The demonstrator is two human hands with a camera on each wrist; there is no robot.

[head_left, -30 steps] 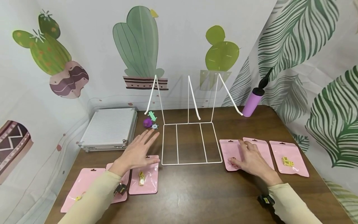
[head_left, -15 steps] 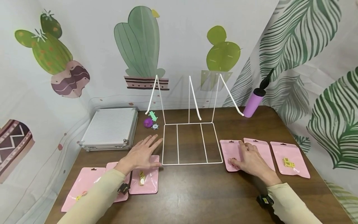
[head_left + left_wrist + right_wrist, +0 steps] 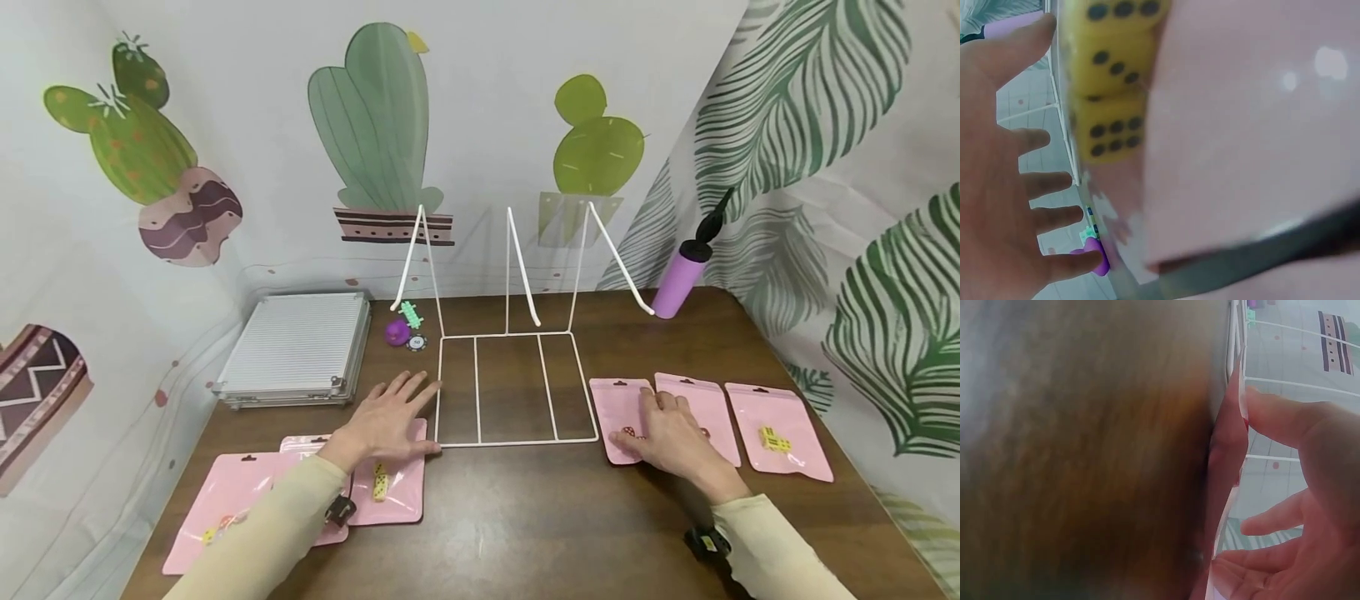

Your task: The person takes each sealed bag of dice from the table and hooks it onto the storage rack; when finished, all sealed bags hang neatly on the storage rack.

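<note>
My left hand [image 3: 386,425] spreads its fingers over the upper part of a pink zip bag [image 3: 405,496] with yellow dice [image 3: 380,487] inside, its thumb tip right at the front left corner of a white wire rack [image 3: 517,442]. Those dice loom large in the left wrist view, beside the straight fingers. On the right, my right hand [image 3: 675,433] lies across two pink zip bags. Its thumb touches the left one [image 3: 611,404], where red dice [image 3: 628,432] show; its fingertips are on the upper part of the middle one [image 3: 712,408], with the palm over it.
Another pink bag [image 3: 802,417] with yellow dice lies far right. Two more bags, one at the far left [image 3: 217,492], lie partly under the left sleeve. A silver case [image 3: 300,342], a purple duck-like toy [image 3: 397,332], a poker chip [image 3: 416,342] and a purple pump [image 3: 678,279] stand behind.
My left hand has come nearer and slightly right, its thumb now at the rack's corner. My right hand has drawn back a little, uncovering more red dice.
</note>
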